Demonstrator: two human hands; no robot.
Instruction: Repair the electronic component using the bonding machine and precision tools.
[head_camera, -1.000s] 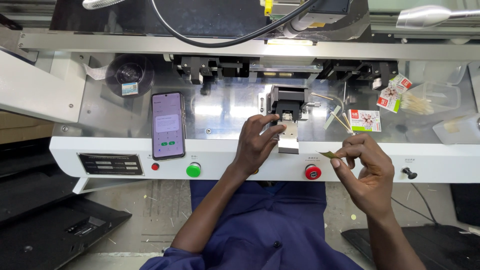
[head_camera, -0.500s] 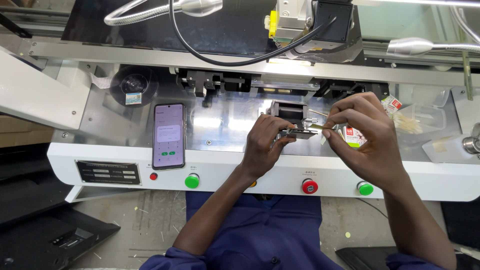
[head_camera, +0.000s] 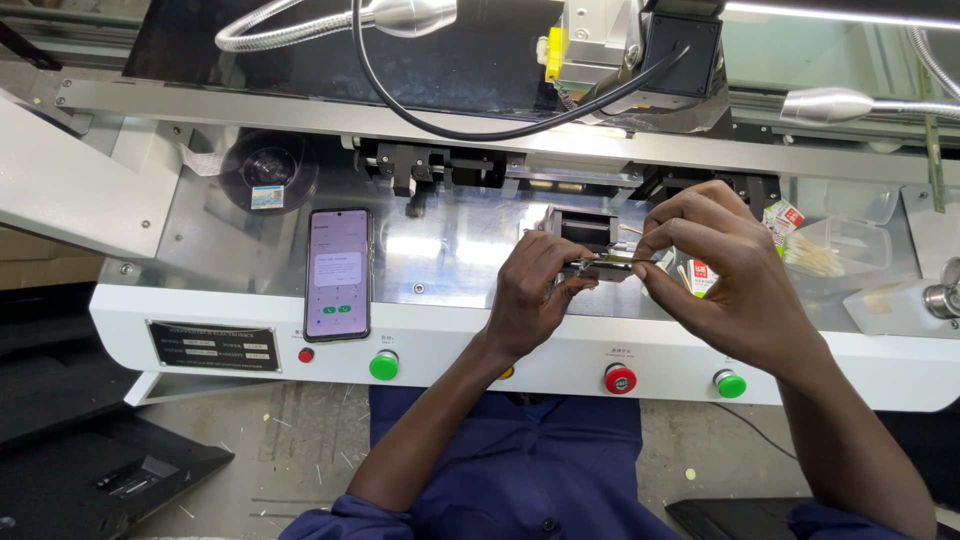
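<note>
On the shiny metal deck of the white machine table (head_camera: 450, 345), the left hand (head_camera: 535, 290) is curled shut, pinching the small flat metal clamp piece (head_camera: 600, 264) in front of the black fixture block (head_camera: 580, 228). The right hand (head_camera: 725, 270) pinches a thin sliver at the clamp's right end. Judging by this, keep the left hand firm and feed the sliver straight and level, with fingertips out of the slot.

White machine housing (head_camera: 200, 310) with two green push buttons (head_camera: 384, 365), a red push button (head_camera: 620, 379), a shiny silver tabletop (head_camera: 450, 255); black-framed smartphone (head_camera: 338, 273) with pale screen; navy blue sleeves (head_camera: 520, 480).
</note>
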